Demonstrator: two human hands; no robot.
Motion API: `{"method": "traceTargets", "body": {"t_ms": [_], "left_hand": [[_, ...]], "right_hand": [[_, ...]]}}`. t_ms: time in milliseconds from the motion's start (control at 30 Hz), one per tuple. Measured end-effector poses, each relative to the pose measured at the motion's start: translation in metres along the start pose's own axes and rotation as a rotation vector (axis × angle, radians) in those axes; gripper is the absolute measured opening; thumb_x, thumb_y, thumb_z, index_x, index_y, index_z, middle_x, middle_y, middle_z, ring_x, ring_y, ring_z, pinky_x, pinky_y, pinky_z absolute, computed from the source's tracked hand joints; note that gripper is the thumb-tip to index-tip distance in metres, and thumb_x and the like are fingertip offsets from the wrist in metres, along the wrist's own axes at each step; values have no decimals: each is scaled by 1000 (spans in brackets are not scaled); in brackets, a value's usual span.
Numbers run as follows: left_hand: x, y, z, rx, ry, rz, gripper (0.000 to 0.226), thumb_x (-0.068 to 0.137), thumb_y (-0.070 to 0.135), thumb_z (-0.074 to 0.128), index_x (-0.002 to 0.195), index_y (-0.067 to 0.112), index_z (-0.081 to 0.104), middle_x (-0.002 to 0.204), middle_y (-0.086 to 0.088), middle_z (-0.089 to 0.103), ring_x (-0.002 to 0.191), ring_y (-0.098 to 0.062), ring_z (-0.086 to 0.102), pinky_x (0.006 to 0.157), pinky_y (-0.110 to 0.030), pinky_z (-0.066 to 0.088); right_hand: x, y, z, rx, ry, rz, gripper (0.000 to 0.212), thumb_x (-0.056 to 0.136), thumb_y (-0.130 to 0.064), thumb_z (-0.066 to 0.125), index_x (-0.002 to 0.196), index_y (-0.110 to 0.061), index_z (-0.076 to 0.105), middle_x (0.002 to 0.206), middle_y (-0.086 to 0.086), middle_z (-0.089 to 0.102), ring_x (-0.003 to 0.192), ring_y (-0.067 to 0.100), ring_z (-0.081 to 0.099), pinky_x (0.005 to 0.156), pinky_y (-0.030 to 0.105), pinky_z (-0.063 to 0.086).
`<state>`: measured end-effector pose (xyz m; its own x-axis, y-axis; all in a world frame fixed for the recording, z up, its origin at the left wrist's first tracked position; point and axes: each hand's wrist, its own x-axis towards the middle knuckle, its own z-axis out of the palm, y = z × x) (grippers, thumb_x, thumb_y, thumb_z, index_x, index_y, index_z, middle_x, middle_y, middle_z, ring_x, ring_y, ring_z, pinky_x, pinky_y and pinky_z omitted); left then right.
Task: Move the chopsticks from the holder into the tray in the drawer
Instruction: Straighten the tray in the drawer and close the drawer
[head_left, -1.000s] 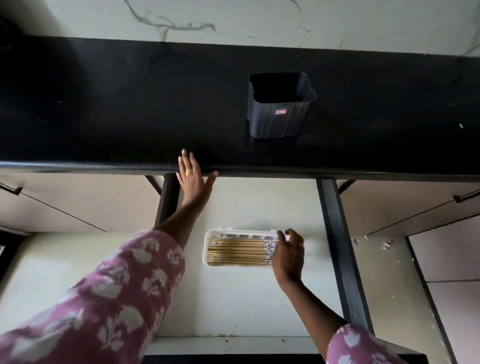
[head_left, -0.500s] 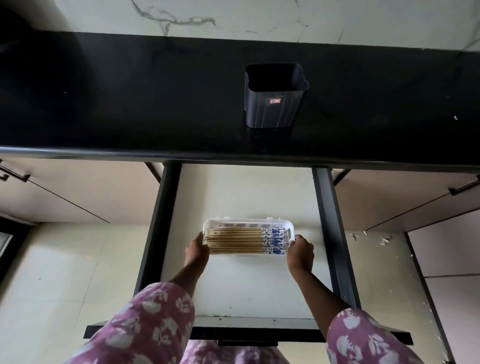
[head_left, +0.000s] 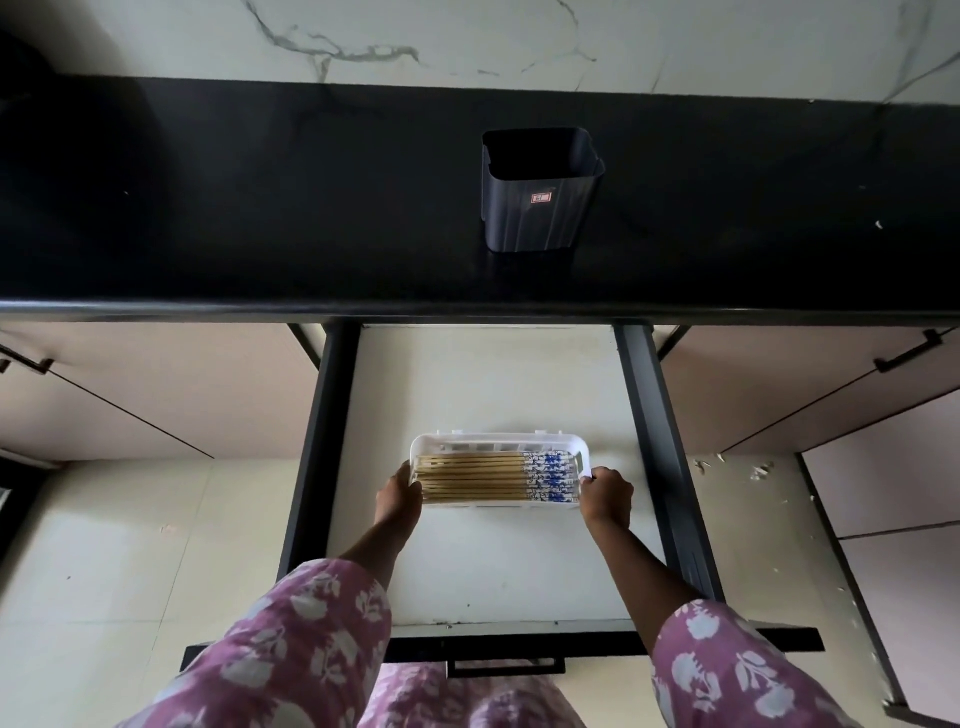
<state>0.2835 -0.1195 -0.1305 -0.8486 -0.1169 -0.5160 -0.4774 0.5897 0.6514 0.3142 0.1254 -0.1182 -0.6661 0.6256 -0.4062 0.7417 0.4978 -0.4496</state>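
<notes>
A white tray (head_left: 498, 441) lies in the open drawer (head_left: 483, 384). Several wooden chopsticks (head_left: 493, 475) with blue-and-white patterned ends lie side by side in it, their patterned ends to the right. My left hand (head_left: 399, 496) grips the tray's left end. The tray's right end is held by my right hand (head_left: 607, 496). The dark holder (head_left: 540, 202) stands upright on the black countertop (head_left: 260, 208) above the drawer, and nothing shows inside it.
Dark rails (head_left: 660, 447) run along both sides of the drawer. Its front panel with a black handle (head_left: 506, 665) is near me. Closed cabinet doors (head_left: 156, 389) flank the drawer. Debris bits lie on the pale floor (head_left: 753, 473) at right.
My left hand came down from the countertop edge to the tray's left end. My right hand moved from over the chopsticks to the tray's right end. The drawer is pulled farther out.
</notes>
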Motion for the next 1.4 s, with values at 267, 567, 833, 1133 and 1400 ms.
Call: {"method": "traceTargets", "body": {"t_ms": [267,567,833,1133,1400], "left_hand": [[-7,-12,-4,-59,24,-40,50,95,18,50,142,5,38,139,-16,50,130,-32,44,105,-35,34],[-54,-10,-13,-106,273,-115,47,93,3,36,139,6,43,135,-20,52,124,-37,47,101,-37,39],[-154,-23,1,102,464,78,63,84,-4,39,145,3,24,152,-15,27,142,-28,19,117,-38,15],[-205,-32,12,-246,384,-328,60,96,21,51,139,-14,29,147,-29,28,132,-39,36,105,-40,34],[-169,-8,9,-570,496,-461,50,98,1,28,145,-7,13,140,-24,43,127,-39,44,109,-39,34]], "right_hand": [[-15,2,-13,142,74,68,24,90,-11,53,72,4,58,101,31,65,99,42,58,73,38,46],[-62,19,-44,130,142,87,28,89,1,43,110,10,59,120,28,60,113,41,55,84,37,49],[-135,64,-58,5,286,-174,32,89,2,42,120,6,50,139,23,41,133,38,33,101,43,40],[-168,85,-50,277,81,-26,69,92,-11,58,142,14,17,151,37,-6,142,49,-6,116,51,22],[-148,69,-50,347,126,10,78,86,-8,66,141,14,16,153,35,0,143,47,-1,108,49,33]]}}
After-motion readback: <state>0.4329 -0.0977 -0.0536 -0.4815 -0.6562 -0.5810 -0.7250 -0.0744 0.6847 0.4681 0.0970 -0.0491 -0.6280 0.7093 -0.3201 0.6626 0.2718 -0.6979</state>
